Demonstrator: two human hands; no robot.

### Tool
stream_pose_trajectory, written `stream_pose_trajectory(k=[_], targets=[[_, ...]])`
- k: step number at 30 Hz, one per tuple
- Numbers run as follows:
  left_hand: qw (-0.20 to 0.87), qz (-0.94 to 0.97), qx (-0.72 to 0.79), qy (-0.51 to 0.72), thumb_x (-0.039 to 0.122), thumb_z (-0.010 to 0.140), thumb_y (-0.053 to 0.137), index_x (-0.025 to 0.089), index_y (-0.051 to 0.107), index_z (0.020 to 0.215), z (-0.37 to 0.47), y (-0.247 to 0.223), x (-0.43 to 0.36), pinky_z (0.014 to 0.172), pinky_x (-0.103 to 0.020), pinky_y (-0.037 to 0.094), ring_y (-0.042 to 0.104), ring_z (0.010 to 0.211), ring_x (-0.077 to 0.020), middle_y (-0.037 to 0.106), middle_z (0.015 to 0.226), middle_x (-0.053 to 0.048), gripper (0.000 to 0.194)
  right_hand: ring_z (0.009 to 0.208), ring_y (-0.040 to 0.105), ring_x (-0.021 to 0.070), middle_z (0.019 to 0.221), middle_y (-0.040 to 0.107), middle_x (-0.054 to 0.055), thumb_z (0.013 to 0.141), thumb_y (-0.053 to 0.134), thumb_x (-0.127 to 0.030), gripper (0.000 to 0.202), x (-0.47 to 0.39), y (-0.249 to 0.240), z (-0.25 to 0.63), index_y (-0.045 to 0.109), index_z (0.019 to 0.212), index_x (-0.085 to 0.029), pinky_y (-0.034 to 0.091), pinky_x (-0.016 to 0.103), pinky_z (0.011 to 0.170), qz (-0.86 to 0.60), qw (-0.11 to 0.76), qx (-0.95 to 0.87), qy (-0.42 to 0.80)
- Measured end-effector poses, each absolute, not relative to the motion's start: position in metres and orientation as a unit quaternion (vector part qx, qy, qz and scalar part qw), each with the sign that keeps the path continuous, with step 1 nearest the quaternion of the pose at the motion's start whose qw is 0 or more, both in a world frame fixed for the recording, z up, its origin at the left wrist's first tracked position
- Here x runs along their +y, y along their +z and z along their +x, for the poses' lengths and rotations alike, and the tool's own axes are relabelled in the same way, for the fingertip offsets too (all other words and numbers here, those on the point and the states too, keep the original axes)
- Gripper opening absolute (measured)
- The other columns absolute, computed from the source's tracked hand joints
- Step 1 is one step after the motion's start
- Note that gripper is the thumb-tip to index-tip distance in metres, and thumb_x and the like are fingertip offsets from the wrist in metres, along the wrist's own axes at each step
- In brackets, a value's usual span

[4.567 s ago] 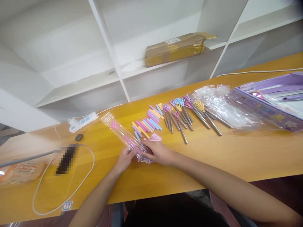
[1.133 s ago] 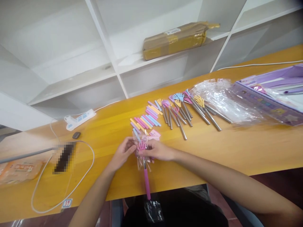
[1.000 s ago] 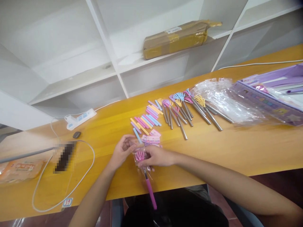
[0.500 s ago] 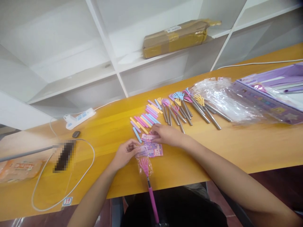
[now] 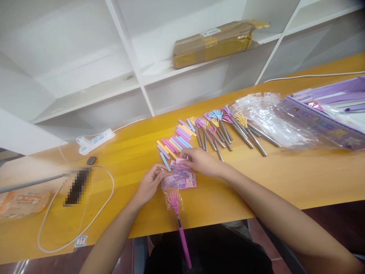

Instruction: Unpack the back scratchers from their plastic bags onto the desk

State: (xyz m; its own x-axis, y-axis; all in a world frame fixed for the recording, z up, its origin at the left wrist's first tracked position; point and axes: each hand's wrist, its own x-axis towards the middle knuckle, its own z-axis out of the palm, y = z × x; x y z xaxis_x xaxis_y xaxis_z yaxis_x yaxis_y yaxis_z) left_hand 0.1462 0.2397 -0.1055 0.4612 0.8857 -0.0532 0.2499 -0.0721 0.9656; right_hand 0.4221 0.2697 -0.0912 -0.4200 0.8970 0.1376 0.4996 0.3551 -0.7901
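A pink back scratcher [image 5: 173,201] with a hand-shaped head lies in a clear plastic bag [image 5: 169,182], its pink handle pointing down over the table edge towards my lap. My left hand [image 5: 150,183] pinches the upper left corner of that bag. Small pink and purple printed cards [image 5: 189,181] overlap in a pile just right of the bag's top. With thumb and fingertips, my right hand [image 5: 196,161] grips a card [image 5: 181,163] at the top of this pile. Its fingertips are partly hidden behind the hand.
Coloured handle sleeves [image 5: 173,145] lie in rows beyond my hands. Several metal-rod back scratchers [image 5: 218,127] sit to their right, then clear bags [image 5: 265,118] and a purple box [image 5: 322,121]. On the left are a power strip [image 5: 96,141] and a looping white cable [image 5: 113,186].
My left hand has shifted slightly left and up along the bag's top. My right hand has moved a little up and left, lifting the edge of a card.
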Motion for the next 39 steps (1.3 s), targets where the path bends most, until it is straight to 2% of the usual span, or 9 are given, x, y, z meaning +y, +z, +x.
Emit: stream_pose_trajectory(k=[3,5,12,16,23,30,36,39], targets=[[0.543,0.656,0.424,0.308,0.053,0.107,0.052,0.022,0.056,0.115,0.146,-0.107,0.239,0.06,-0.027,0.048,0.064,0.058,-0.0161,0.067,0.067,0.004,0.032,0.071,0.053,0.0134,0.081,0.064,0.002,0.102,0.058,-0.04,0.024,0.262,-0.086,0.413,0.064,0.096,-0.017,0.039,0.025,0.066,-0.43,0.385,-0.719,0.386],[0.545,0.646,0.433,0.314,0.055,0.106,0.055,0.022,0.056,0.114,0.146,-0.108,0.239,0.057,-0.027,0.048,0.064,0.055,-0.0162,0.067,0.065,0.004,0.034,0.07,0.052,0.013,0.079,0.061,0.001,0.102,0.058,-0.043,0.027,0.256,-0.083,0.408,0.061,0.094,-0.017,0.041,0.025,0.064,-0.39,0.406,-0.707,0.427],[0.556,0.62,0.439,0.338,0.064,0.099,0.062,0.022,0.055,0.112,0.146,-0.109,0.239,0.05,-0.026,0.046,0.064,0.049,-0.0164,0.069,0.064,0.003,0.045,0.086,0.063,0.016,0.096,0.071,0.006,0.102,0.063,-0.037,0.02,0.246,-0.089,0.397,0.072,0.102,-0.019,0.049,0.026,0.074,-0.269,0.395,-0.787,0.391],[0.581,0.609,0.415,0.344,0.061,0.098,0.065,0.022,0.052,0.116,0.147,-0.106,0.237,0.054,-0.027,0.051,0.066,0.051,-0.0165,0.073,0.071,0.002,0.045,0.079,0.062,0.0146,0.097,0.073,0.007,0.103,0.064,-0.038,0.022,0.25,-0.096,0.394,0.072,0.103,-0.018,0.05,0.028,0.074,-0.294,0.409,-0.797,0.334],[0.577,0.594,0.428,0.362,0.052,0.098,0.071,0.022,0.05,0.12,0.15,-0.104,0.234,0.068,-0.029,0.057,0.076,0.076,-0.0194,0.079,0.097,-0.007,0.043,0.076,0.061,0.0138,0.088,0.068,0.004,0.1,0.067,-0.036,0.019,0.253,-0.101,0.395,0.068,0.104,-0.018,0.05,0.026,0.069,-0.344,0.414,-0.774,0.334],[0.603,0.576,0.413,0.366,0.054,0.096,0.072,0.022,0.05,0.117,0.151,-0.1,0.235,0.063,-0.03,0.058,0.076,0.067,-0.0209,0.08,0.087,-0.005,0.044,0.073,0.063,0.0137,0.087,0.069,0.003,0.098,0.07,-0.046,0.028,0.251,-0.104,0.394,0.064,0.107,-0.019,0.051,0.026,0.067,-0.359,0.399,-0.743,0.4],[0.626,0.554,0.41,0.364,0.053,0.097,0.071,0.022,0.05,0.117,0.147,-0.101,0.238,0.064,-0.031,0.058,0.077,0.067,-0.0217,0.08,0.084,-0.005,0.043,0.069,0.061,0.0133,0.08,0.067,0.002,0.099,0.069,-0.045,0.027,0.25,-0.103,0.394,0.066,0.103,-0.019,0.048,0.026,0.067,-0.363,0.407,-0.751,0.372],[0.635,0.542,0.411,0.366,0.055,0.095,0.072,0.022,0.051,0.118,0.146,-0.105,0.238,0.065,-0.031,0.058,0.076,0.068,-0.0218,0.079,0.083,-0.004,0.045,0.072,0.062,0.0136,0.088,0.069,0.003,0.1,0.07,-0.042,0.028,0.25,-0.103,0.394,0.067,0.114,-0.019,0.049,0.026,0.068,-0.355,0.4,-0.762,0.366]])
